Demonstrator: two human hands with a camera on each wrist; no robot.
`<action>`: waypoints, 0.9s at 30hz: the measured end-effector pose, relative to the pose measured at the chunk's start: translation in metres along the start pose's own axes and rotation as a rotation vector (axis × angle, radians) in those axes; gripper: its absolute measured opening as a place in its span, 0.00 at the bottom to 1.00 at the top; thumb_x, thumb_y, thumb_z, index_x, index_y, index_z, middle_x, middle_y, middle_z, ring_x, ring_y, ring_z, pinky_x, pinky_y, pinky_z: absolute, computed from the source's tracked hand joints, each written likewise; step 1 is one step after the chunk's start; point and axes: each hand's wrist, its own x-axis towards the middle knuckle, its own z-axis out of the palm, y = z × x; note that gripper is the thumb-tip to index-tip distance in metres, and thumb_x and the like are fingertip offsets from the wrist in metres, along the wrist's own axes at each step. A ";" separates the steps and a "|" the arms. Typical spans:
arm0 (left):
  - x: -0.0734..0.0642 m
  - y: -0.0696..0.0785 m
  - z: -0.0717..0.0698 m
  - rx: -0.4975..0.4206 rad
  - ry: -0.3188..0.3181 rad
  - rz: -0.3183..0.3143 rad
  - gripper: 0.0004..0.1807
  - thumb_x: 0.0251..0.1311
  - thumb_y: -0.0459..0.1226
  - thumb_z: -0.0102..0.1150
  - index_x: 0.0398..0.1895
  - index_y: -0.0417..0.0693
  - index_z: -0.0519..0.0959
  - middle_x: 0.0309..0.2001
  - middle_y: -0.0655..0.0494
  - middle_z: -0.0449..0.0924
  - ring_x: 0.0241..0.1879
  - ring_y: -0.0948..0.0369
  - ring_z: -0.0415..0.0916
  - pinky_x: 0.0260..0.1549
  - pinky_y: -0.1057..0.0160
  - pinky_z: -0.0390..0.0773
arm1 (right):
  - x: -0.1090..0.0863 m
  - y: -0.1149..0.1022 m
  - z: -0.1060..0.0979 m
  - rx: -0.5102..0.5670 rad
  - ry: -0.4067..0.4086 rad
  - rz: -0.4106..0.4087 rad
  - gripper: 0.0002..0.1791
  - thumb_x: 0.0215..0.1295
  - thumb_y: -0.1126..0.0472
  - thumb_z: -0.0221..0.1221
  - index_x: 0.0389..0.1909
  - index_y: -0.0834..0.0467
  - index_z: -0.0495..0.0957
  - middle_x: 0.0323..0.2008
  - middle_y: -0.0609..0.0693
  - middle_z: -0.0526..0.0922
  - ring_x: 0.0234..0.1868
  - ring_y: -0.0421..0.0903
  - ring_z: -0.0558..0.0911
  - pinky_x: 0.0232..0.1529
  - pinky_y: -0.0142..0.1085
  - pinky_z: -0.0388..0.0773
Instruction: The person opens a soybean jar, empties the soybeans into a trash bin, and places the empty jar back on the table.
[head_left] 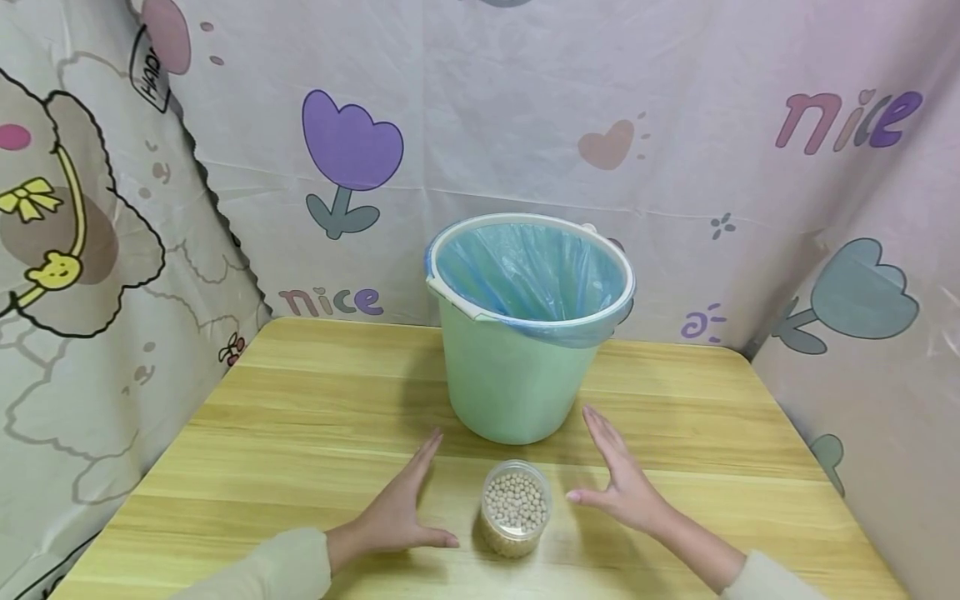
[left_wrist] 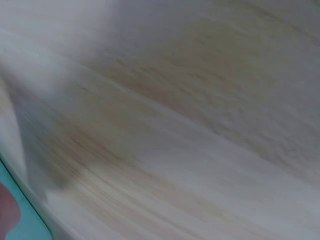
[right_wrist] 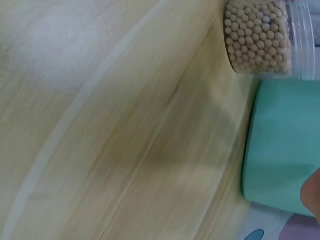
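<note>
Left hand and right hand are spread, one on either side of the jar, neither touching it. Upright on the tabletop, the jar could tip if a thumb knocks it sideways; were its clear lid loose, which I cannot tell, the beads would likely scatter. Beyond the jar stands the bucket, lined with a bag; a careless forward push could bump jar into bucket.
</note>
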 end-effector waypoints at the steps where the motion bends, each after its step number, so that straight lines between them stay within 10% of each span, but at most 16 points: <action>1: 0.001 0.001 0.001 -0.003 -0.007 -0.004 0.70 0.30 0.54 0.74 0.73 0.42 0.40 0.73 0.40 0.39 0.69 0.39 0.46 0.62 0.36 0.55 | 0.000 -0.001 0.001 -0.003 -0.003 -0.006 0.61 0.46 0.32 0.61 0.71 0.65 0.46 0.68 0.69 0.51 0.64 0.73 0.53 0.54 0.73 0.54; 14: 0.010 0.003 0.019 -0.045 -0.064 -0.011 0.69 0.29 0.59 0.73 0.72 0.38 0.44 0.72 0.39 0.44 0.69 0.41 0.49 0.63 0.38 0.57 | 0.001 -0.010 0.022 0.018 -0.036 -0.070 0.61 0.47 0.23 0.46 0.69 0.69 0.49 0.66 0.72 0.54 0.62 0.74 0.57 0.52 0.74 0.57; 27: 0.019 0.011 0.038 -0.131 -0.159 0.024 0.63 0.34 0.53 0.75 0.69 0.35 0.49 0.68 0.36 0.55 0.65 0.40 0.59 0.59 0.37 0.64 | 0.002 -0.023 0.041 0.114 -0.143 -0.078 0.61 0.45 0.25 0.53 0.69 0.65 0.50 0.67 0.69 0.55 0.63 0.73 0.58 0.49 0.75 0.61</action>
